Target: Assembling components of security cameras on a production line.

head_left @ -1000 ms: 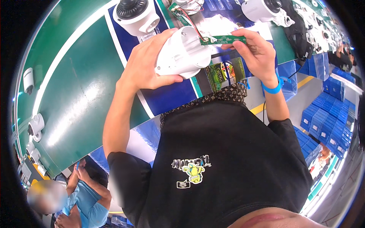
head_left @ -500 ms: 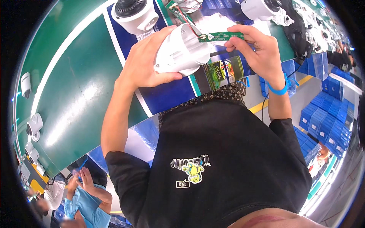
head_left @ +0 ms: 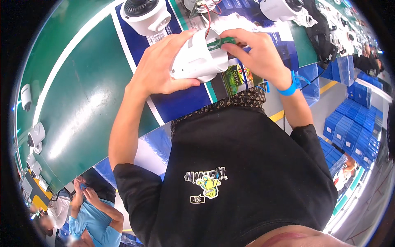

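Note:
My left hand [head_left: 150, 68] is wrapped round a white hollow plastic camera housing [head_left: 191, 61], thumb along its near side, over the blue mat. From the right, my right hand [head_left: 263, 53] pinches a narrow green circuit board [head_left: 226, 40] between thumb and fingertips. Part of that board lies inside the housing's open side, and its inner end is hidden by the housing wall. Red wires [head_left: 208, 19] run up from the housing towards a round white part [head_left: 201, 5] at the top edge. A blue band [head_left: 291, 85] circles my right wrist.
A white dome camera [head_left: 146, 18] stands beyond my left hand, another camera [head_left: 279, 9] at the far right beside a black bag-like item [head_left: 323, 35]. Smaller white cameras [head_left: 37, 133] line the green table's left side. A co-worker in a blue shirt [head_left: 96, 222] sits lower left. Blue bins [head_left: 349, 131] are stacked at right.
My right hand has moved left with the circuit board, which now sits partly inside the housing instead of sticking out to the right. The housing has turned slightly in my left hand.

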The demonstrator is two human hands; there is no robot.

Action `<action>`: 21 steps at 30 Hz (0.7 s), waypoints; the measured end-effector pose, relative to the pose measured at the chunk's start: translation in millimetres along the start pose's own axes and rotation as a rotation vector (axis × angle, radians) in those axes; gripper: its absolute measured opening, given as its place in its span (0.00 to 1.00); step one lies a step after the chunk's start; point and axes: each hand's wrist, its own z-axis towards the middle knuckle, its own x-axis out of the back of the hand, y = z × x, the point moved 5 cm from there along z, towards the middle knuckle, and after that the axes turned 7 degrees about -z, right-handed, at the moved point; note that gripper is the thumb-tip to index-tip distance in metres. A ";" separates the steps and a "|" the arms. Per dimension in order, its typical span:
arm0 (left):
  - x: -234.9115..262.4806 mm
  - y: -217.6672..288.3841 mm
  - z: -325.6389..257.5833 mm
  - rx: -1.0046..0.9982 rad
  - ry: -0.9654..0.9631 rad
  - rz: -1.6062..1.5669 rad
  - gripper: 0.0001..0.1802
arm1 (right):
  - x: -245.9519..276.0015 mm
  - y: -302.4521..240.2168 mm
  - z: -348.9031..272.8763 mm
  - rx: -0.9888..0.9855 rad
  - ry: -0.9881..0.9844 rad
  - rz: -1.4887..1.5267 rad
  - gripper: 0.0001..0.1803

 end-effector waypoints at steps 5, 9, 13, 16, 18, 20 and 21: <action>1.3 -1.1 -1.0 0.043 -0.011 0.022 0.49 | -2.9 -1.0 -1.3 0.018 0.019 -0.017 0.13; 0.8 -1.8 -2.5 0.036 -0.014 0.019 0.49 | -4.1 14.8 -2.6 -0.151 -0.111 0.240 0.13; -4.4 -3.1 -1.8 0.043 -0.007 -0.047 0.50 | -27.7 30.4 7.5 -0.432 -0.392 0.524 0.15; -4.1 -4.8 -3.9 0.102 -0.027 -0.071 0.50 | -27.4 29.7 7.6 -0.515 -0.406 0.477 0.15; -3.8 -3.9 -5.2 0.092 -0.027 -0.068 0.49 | -17.3 21.7 12.5 -0.467 -0.375 0.372 0.13; -3.2 -2.3 -3.4 0.076 -0.015 -0.076 0.49 | -1.2 27.4 17.8 -0.383 -0.260 0.361 0.11; -2.5 -1.7 -3.0 0.063 -0.008 -0.089 0.49 | 8.2 30.4 19.5 -0.330 -0.116 0.392 0.08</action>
